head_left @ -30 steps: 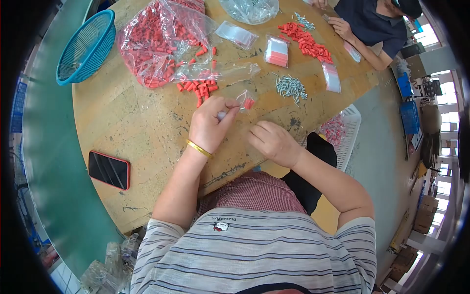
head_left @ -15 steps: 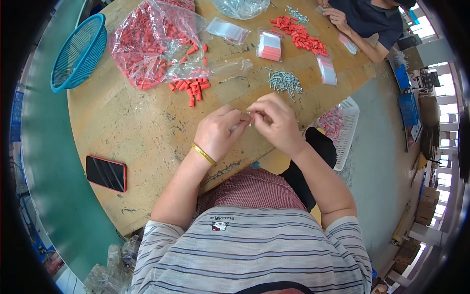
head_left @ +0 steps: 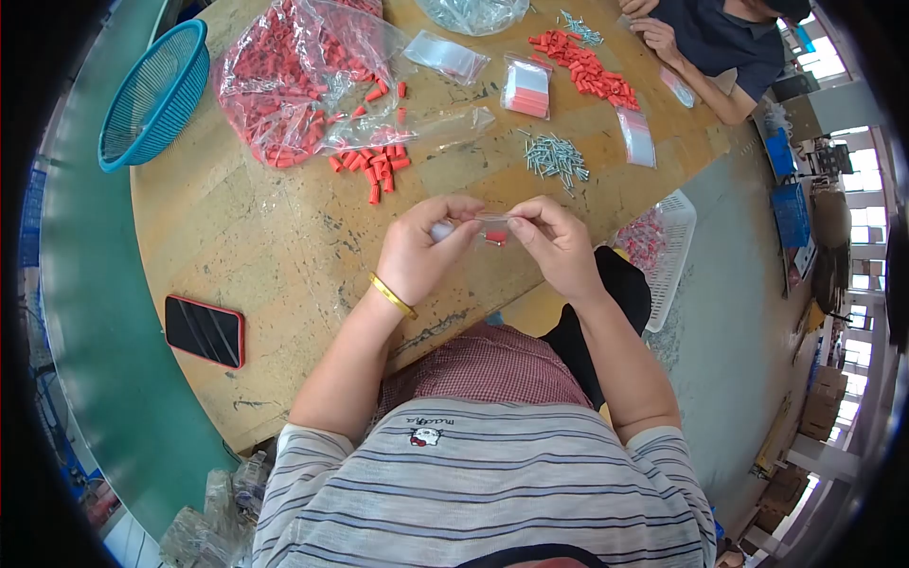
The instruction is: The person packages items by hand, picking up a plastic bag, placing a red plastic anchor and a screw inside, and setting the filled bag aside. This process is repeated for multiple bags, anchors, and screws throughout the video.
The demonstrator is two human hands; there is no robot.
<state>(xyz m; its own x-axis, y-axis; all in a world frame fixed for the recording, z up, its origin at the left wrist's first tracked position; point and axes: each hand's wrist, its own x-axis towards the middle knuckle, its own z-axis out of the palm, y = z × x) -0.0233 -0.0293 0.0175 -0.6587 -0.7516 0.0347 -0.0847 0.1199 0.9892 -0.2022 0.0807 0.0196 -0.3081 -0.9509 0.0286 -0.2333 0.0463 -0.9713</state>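
Observation:
Between my hands a small clear plastic bag (head_left: 491, 220) is stretched by its top edge, with a red plastic piece (head_left: 495, 237) showing in its lower part. My left hand (head_left: 423, 242) pinches one end of that edge, and something whitish, perhaps more bags, shows in its palm. The other end is pinched by my right hand (head_left: 557, 248). Beyond my hands lie a pile of silver screws (head_left: 556, 159) and some loose red tube-shaped pieces (head_left: 372, 170).
Farther back are a large clear bag of red pieces (head_left: 275, 80), stacked small bags (head_left: 526, 87) and a red heap (head_left: 592, 71). A blue basket (head_left: 156, 104) and a phone (head_left: 204, 331) are at left. A co-worker's hand (head_left: 655, 38) is across the table; a white crate (head_left: 674, 256) stands at right.
My hands were close together, fingers bunched around something small. Now they are farther apart, and the clear bag with the red piece inside is spread between them.

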